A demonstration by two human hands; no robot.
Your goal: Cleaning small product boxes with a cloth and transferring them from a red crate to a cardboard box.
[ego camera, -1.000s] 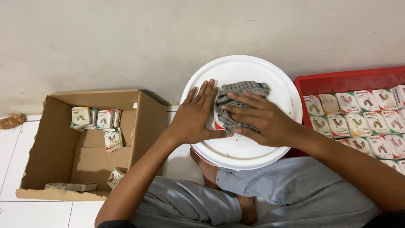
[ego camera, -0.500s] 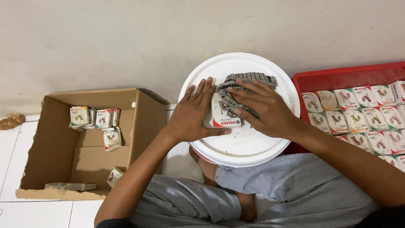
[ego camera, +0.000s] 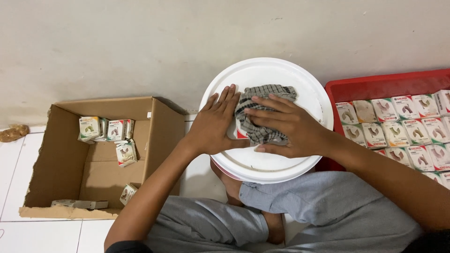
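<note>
Seen from above: round white plastic lid (ego camera: 276,164) resting on a bucket between the knees, serving as a work surface. At its centre, small white-and-red cardboard carton (ego camera: 240,134), almost wholly hidden. Left hand (ego camera: 214,126) laid flat at 9 o'clock of the carton, fingers together and extended, bracing its edge, not closed round it. Right hand (ego camera: 286,126) pressed flat over grey checked cloth rag (ego camera: 262,112), fingers spread, pinning the rag down on the carton's top.

Risks, as judged: carton crushed or dented under too heavy a press; carton sliding toward 6 o'clock and off the lid's rim should the bracing hand slacken; lid tipping under off-centre force; rag bunching and missing a face.

At 3 o'clock, red plastic tray (ego camera: 375,86) packed with like cartons; at 9 o'clock, open brown cardboard box (ego camera: 159,136) on the white tiled floor (ego camera: 47,236), a few cartons inside.
</note>
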